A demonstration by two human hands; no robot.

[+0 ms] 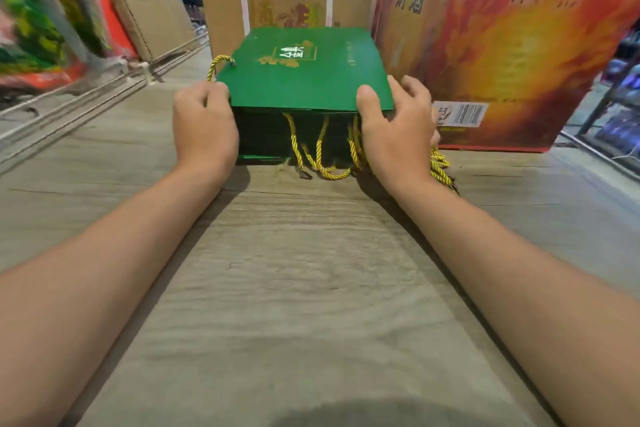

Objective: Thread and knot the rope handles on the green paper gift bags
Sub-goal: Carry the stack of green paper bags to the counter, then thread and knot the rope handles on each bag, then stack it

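both hands (301,121) grip flat green paper bags (304,69) trailing twisted yellow ropes (322,156).

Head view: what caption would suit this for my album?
Both hands, left and right, hold a stack of green bags with yellow ropes on a wooden floor.

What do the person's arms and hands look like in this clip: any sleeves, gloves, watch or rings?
Both forearms are bare as far as the frame shows, with no sleeves in view. The left hand and right hand wear no gloves. No watch, bracelet or ring shows on either wrist or on the visible fingers. Nails look short and unpainted.
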